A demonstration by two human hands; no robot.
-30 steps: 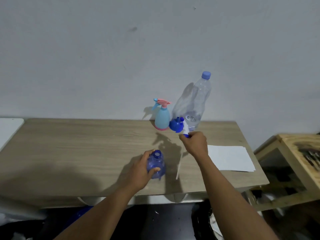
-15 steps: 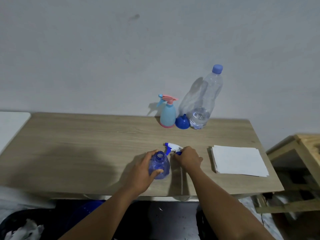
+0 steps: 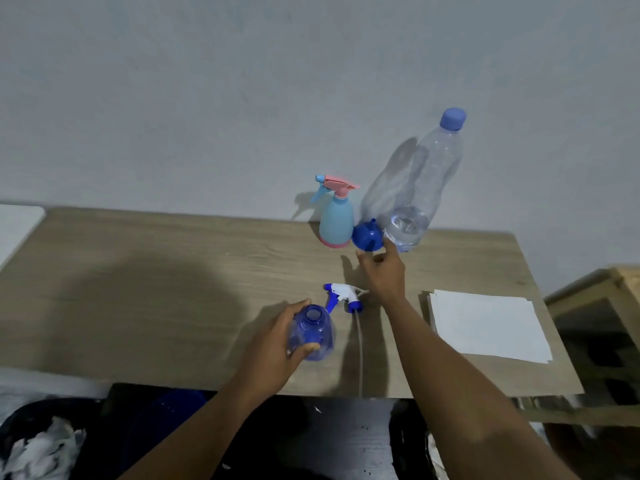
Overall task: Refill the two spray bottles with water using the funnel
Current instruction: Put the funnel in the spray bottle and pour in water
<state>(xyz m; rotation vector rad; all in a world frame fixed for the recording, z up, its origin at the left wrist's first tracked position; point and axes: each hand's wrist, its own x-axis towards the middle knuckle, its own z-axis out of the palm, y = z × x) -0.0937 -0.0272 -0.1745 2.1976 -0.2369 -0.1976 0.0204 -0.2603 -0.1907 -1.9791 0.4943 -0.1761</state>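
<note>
Funnel (image 3: pixel 367 237) btwn pink sprayer (image 3: pixel 336 220), water bottle (image 3: pixel 420 188)

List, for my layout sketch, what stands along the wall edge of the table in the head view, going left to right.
Light blue spray bottle → blue funnel → clear water bottle. The right hand reaches just in front of the funnel.

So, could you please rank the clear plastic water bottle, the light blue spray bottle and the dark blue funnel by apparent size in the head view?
1. Clear plastic water bottle, largest.
2. Light blue spray bottle.
3. Dark blue funnel, smallest.
All stand together, so the order is reliable.
</note>
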